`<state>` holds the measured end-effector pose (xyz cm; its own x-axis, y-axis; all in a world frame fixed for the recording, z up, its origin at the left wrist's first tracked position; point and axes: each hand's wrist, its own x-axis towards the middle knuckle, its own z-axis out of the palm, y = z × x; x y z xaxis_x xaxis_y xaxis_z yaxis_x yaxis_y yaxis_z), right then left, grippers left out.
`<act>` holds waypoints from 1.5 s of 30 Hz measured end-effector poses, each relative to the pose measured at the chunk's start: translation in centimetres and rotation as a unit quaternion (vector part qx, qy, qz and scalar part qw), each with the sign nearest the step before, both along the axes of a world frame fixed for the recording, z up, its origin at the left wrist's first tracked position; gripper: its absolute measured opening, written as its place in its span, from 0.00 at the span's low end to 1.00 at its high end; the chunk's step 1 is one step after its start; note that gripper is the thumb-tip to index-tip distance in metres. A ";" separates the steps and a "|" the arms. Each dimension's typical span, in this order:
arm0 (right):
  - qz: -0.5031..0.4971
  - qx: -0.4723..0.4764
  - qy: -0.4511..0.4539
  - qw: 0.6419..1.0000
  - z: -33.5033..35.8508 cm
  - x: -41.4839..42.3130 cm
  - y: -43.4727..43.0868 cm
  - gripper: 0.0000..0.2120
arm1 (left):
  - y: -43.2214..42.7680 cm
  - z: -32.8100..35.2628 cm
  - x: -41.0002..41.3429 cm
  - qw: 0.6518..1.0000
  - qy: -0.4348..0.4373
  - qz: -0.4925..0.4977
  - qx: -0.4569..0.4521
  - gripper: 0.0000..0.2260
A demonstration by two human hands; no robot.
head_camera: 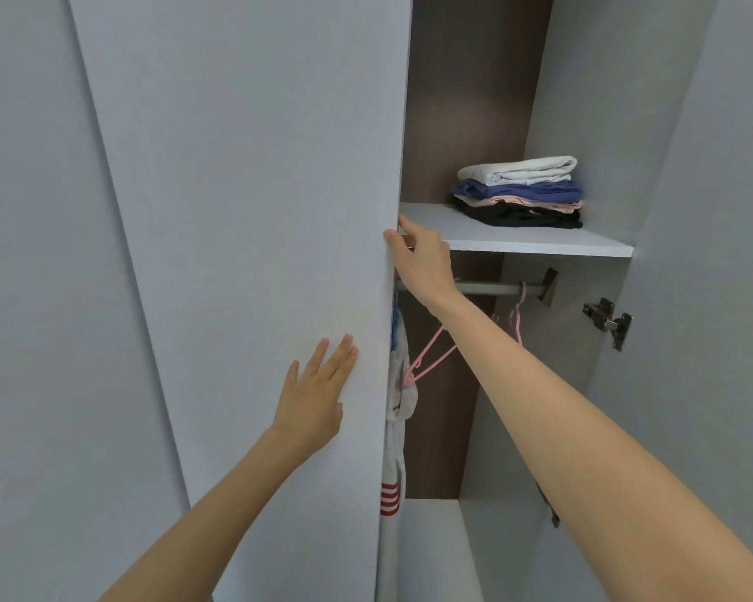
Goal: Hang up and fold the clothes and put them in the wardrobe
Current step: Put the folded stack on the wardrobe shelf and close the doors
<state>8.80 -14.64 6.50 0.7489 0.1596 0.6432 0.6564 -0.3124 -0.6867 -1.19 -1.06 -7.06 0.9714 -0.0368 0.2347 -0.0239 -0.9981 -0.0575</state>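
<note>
The pale grey laminate wardrobe door (244,210) fills the left and centre of the view and stands partly across the opening. A second grey door panel (713,254) is swung open on the right and cut off by the frame edge.

Both bare forearms extend forward and upward from the bottom edge. The right hand (422,258) is at shelf height on the free vertical edge of the pale grey laminate wardrobe door. Its thumb lies on the front face and its fingers wrap behind the edge, so the edge is clamped between them. The fingertips behind the panel are hidden. The left hand (318,393) lies lower on the door face, near the same edge, palm flat and fingers straight and slightly spread, holding nothing.

Inside, a white flat shelf board (540,243) carries a stack of folded clothes (518,193): white on top, then blue, pink and black. Below it, a white hanging garment with red stripes (398,410) is largely hidden by the door. A grey metal hanging rail (496,289) is crossed by the right wrist. Pink plastic hangers (431,354) hang from it, partly behind the forearm. A metal hinge (607,321) sits on the second grey door panel.
</note>
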 end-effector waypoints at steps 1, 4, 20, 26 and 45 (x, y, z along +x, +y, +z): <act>0.002 0.004 0.007 1.000 0.0 0.7 0.1 0.15 | 0.0 -0.1 0.6 1.000 -0.004 0.004 0.003 0.33; 0.005 0.018 0.021 1.000 -0.2 2.4 0.4 0.13 | -0.2 -0.3 2.2 1.000 -0.008 0.010 -0.001 0.33; 0.000 0.053 0.047 0.997 -0.4 5.9 1.1 0.13 | -0.4 -0.9 5.4 0.999 -0.016 0.034 0.014 0.34; -0.063 0.095 0.099 0.989 0.4 5.4 0.7 0.13 | -0.5 0.1 5.2 0.999 0.016 0.037 0.024 0.33; -0.093 -0.192 0.050 0.976 -5.4 -10.5 -4.7 0.18 | -0.4 3.2 -6.7 0.998 -0.002 0.009 -0.070 0.28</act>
